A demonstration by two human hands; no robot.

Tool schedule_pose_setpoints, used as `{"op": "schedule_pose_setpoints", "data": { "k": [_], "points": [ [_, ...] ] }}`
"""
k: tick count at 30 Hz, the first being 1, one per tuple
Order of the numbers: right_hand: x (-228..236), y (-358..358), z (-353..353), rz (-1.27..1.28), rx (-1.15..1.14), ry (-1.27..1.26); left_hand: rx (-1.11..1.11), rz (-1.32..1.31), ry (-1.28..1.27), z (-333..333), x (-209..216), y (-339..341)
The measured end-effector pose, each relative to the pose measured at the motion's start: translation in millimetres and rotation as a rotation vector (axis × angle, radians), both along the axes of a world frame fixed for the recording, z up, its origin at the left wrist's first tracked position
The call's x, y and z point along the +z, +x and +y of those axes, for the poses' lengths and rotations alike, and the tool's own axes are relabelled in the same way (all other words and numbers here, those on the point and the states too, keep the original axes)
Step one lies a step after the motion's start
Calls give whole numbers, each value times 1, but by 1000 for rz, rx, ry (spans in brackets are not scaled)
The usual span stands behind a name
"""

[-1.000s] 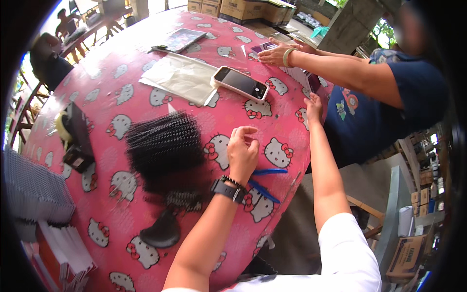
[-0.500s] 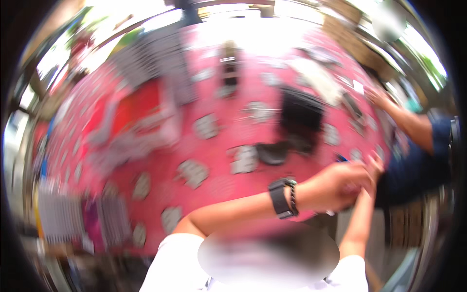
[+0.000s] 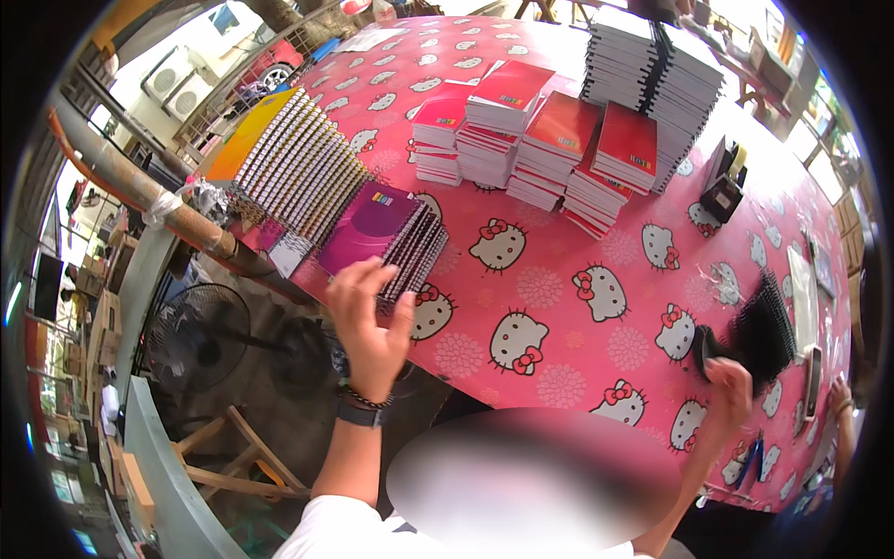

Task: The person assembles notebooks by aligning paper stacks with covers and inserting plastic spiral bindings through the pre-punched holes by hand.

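Observation:
My left hand (image 3: 366, 321) is raised with its fingers apart, in front of a stack of purple spiral notebooks (image 3: 372, 224) at the table's left edge. Nothing is in it, and whether its fingertips touch the notebooks I cannot tell. On the right, my right hand (image 3: 732, 391) hovers loosely curled over the table's near side, with no object visible in it. Close beyond it lie a bundle of black binding coils (image 3: 764, 326) and a dark curved piece (image 3: 703, 349).
Yellow-covered spiral notebooks (image 3: 296, 172) are stacked at the left edge. Piles of red-covered booklets (image 3: 559, 130) and tall spiral-bound stacks (image 3: 643, 70) stand farther back. A black tape dispenser (image 3: 722, 191) is right of them. A fan (image 3: 200, 335) stands below left. Another person's hand (image 3: 840, 396) is far right.
The view has swung left. My hands, close together at the right before, are now far apart, the left one beside the purple notebooks.

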State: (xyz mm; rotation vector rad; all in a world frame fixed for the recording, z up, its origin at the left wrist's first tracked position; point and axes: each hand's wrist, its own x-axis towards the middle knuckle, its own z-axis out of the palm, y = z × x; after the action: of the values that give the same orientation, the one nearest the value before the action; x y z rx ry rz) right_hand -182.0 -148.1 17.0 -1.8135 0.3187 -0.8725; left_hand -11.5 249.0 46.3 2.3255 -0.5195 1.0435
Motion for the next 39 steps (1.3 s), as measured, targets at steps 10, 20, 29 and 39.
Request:
{"op": "schedule_pose_setpoints", "data": {
  "k": [10, 20, 29, 39],
  "points": [
    [4, 93, 113, 136, 604, -368, 91, 283, 268, 35, 41, 40],
    [-16, 85, 102, 195, 544, -203, 230, 264, 401, 28, 27, 44],
    [-14, 81, 99, 163, 593, -180, 195, 299, 408, 24, 24, 45],
    [30, 56, 62, -130, 868, 879, 166, 433, 436, 8, 34, 61]
  ]
}}
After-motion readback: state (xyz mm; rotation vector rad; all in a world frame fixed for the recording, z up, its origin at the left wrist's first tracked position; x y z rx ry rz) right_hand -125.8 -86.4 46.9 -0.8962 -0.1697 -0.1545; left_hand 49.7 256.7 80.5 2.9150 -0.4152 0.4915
